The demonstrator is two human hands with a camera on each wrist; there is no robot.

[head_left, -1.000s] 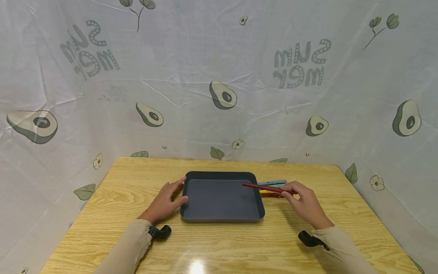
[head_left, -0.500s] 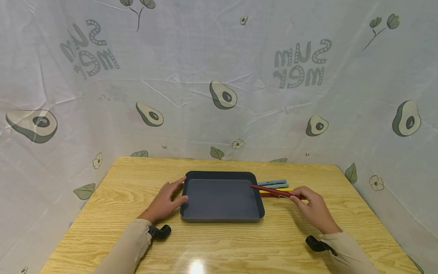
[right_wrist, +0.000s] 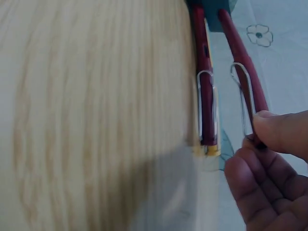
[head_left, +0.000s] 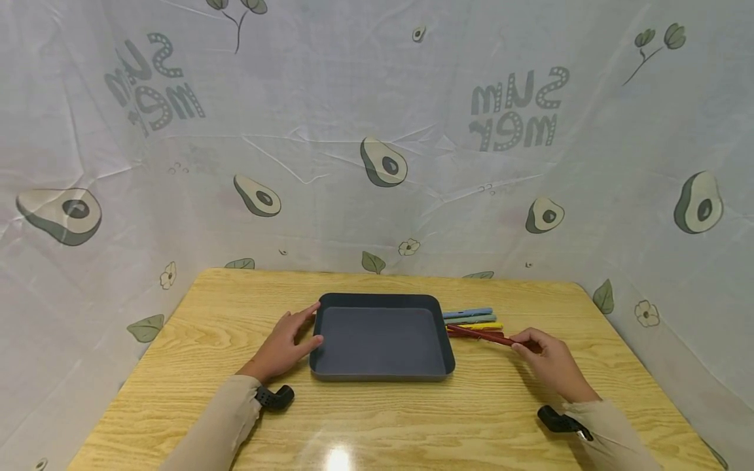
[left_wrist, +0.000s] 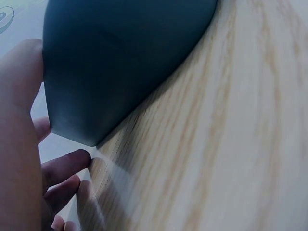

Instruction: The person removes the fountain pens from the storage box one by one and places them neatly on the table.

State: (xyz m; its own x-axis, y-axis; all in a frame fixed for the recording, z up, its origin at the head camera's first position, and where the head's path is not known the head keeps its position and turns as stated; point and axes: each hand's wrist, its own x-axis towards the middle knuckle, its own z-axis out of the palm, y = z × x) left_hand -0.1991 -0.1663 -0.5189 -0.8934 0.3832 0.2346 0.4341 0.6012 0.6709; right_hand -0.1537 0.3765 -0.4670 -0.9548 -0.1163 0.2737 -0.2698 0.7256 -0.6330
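Observation:
My right hand (head_left: 548, 363) pinches a dark red pen (right_wrist: 248, 72) by its clip end, thumb on top, to the right of the dark grey tray (head_left: 383, 343). The pen slants toward the tray's right wall, close over a row of pens. A second dark red pen (right_wrist: 206, 96) with a wire clip lies beside it in the right wrist view. Also in the row are a yellow pen (head_left: 489, 325), a green pen (head_left: 480, 319) and a blue pen (head_left: 471, 313). My left hand (head_left: 284, 347) rests at the tray's left side, fingers spread and touching its rim.
The wooden table (head_left: 377, 425) bears the tray near its middle. Behind it hangs a pale curtain (head_left: 330, 98) printed with avocados and leaves. A black wrist camera (head_left: 275, 398) sits on the left wrist, another wrist camera (head_left: 556, 420) on the right.
My right hand has drawn the dark red pen rightward and toward me; its tip has gone from over the tray to beside the tray's right wall. The left hand stays put.

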